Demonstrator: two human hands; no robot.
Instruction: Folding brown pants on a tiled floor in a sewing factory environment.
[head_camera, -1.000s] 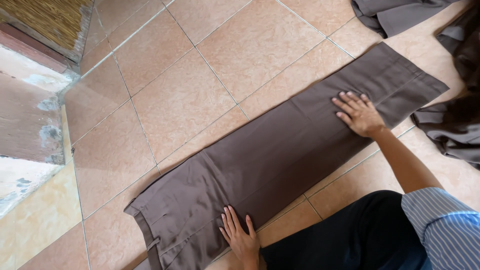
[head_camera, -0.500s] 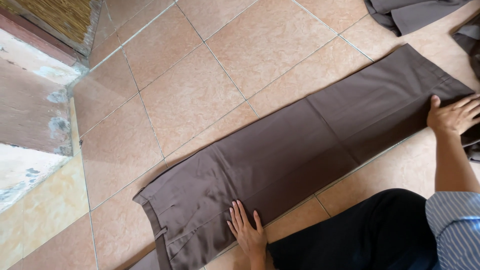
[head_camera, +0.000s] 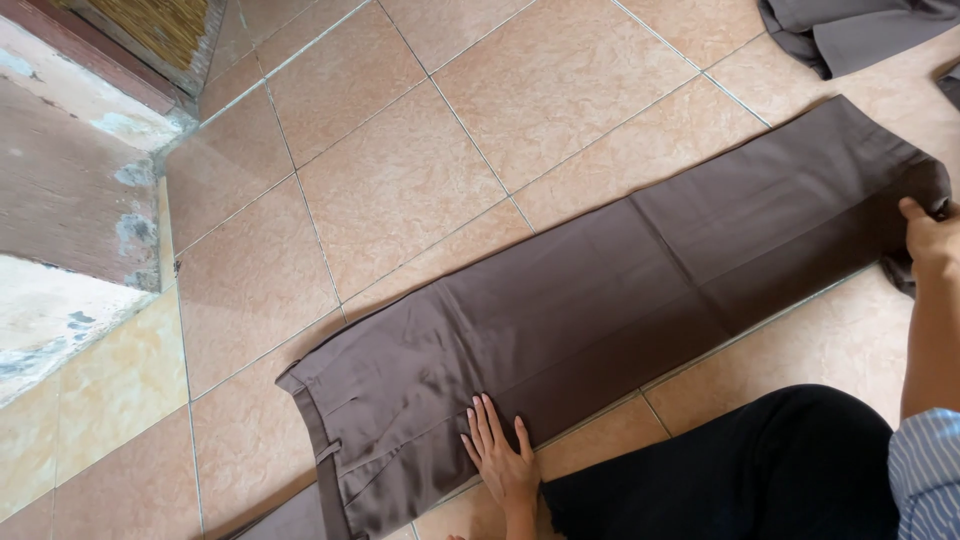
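- We saw the brown trousers (head_camera: 620, 290) laid flat and folded lengthwise on the tiled floor (head_camera: 400, 180).
- Left hand (head_camera: 503, 460) lay flat, fingers apart, pinning the waist end.
- Right hand (head_camera: 928, 238) pinched the hem, lifting it.
- We judged the fold was starting; next calls for carrying the hem toward the waist.

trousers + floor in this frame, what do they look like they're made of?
Brown trousers: looks like a smooth woven cloth, perhaps a cotton or synthetic blend; faint sheen, soft creases, lies flat under the left hand, hem end at the right hand.
Floor: looks like glazed ceramic tile; peach mottled surface, straight grout lines, slight gloss.
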